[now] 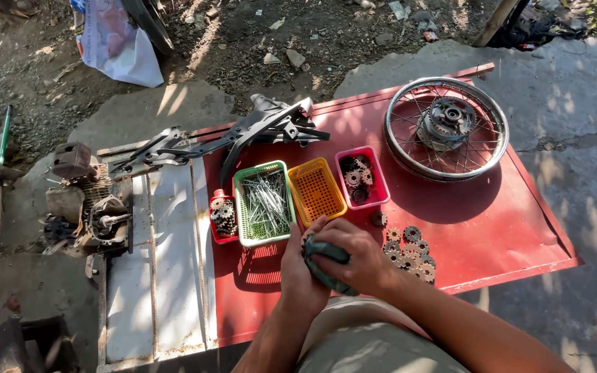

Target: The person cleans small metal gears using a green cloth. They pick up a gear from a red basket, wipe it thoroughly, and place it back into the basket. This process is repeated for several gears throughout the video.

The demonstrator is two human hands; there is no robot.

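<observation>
both hands [329,266] clasp green rag [326,259] (at red board's [492,235] near edge).

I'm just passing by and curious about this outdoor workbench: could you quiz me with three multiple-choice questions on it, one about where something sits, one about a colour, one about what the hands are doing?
1. Where does the spoked wheel lie?
A. On the far right part of the red board
B. Inside the green basket
C. On the dirt by the broom

2. What colour is the basket that holds the thin metal rods?
A. Pink
B. Orange
C. Green

3. What is the state of the two hands?
A. Both open and flat on the board
B. Both closed around a dark green cloth
C. One lifting the wheel

Answers:
1 A, the wheel rests on the board beyond the pink basket.
2 C, the rods fill the green basket, left of the orange one.
3 B, the left hand and right hand wrap the cloth.
</observation>
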